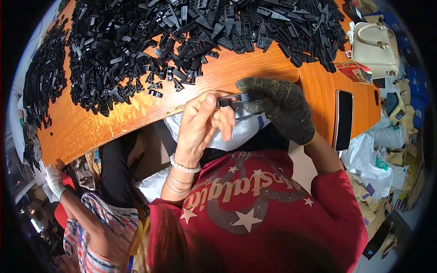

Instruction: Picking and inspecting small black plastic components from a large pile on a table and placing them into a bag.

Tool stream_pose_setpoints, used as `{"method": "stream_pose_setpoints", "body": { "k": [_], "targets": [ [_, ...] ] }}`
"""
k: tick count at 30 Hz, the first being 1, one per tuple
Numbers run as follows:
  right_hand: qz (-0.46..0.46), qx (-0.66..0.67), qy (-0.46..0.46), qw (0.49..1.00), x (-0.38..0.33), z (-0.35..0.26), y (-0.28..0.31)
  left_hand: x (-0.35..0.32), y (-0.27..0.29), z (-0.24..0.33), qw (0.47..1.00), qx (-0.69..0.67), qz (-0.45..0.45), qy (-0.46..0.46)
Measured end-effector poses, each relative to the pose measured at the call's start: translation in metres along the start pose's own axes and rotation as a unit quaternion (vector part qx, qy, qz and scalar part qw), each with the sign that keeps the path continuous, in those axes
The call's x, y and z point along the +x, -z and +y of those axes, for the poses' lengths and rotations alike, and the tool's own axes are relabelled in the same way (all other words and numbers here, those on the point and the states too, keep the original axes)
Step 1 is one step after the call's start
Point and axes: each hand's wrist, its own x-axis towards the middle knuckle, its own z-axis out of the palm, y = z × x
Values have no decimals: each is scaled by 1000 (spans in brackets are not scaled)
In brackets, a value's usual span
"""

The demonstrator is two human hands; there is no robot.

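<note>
Between my hands, above my lap at the table's near edge, is a long black plastic piece (248, 97) with a small black block (224, 103) at its left end. Whether these are one part or two joined parts I cannot tell. My left hand (199, 119), bare with bracelets at the wrist, pinches the small end between thumb and fingers. Around the other end is my right hand (287, 107), in a dark knitted glove, its fingers closed and partly hiding the piece. Below them a pale plastic bag (223, 139) lies on my lap.
Small black clips (118, 63) and longer black plastic parts (255, 22) are heaped across the wooden table (109, 134). A phone (343, 120) and a cream handbag (374, 49) are at the right. To the left, a co-worker's white-gloved hand (55, 182) is near the table edge.
</note>
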Motion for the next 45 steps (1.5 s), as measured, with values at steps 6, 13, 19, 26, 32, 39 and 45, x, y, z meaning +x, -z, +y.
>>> {"method": "stream_pose_setpoints", "body": {
  "k": [6,13,19,26,32,39,45],
  "targets": [
    [13,15,-42,999,-11,10,-1,0,-21,-4,975,182,118,-41],
    [-15,-268,15,963,-16,1,4,2,-27,-11,947,269,174,-24],
    [-73,-344,-149,924,-16,1,4,23,-13,-4,687,665,189,-225],
    [-35,-471,111,875,-31,23,6,63,-11,35,379,834,224,-332],
    [131,-268,-41,954,-13,6,-4,58,-5,41,346,849,191,-351],
    [225,-408,136,874,14,13,-13,40,2,8,497,737,164,-428],
    [109,-553,94,820,11,13,2,51,-4,-14,651,660,135,-350]
  ]
}}
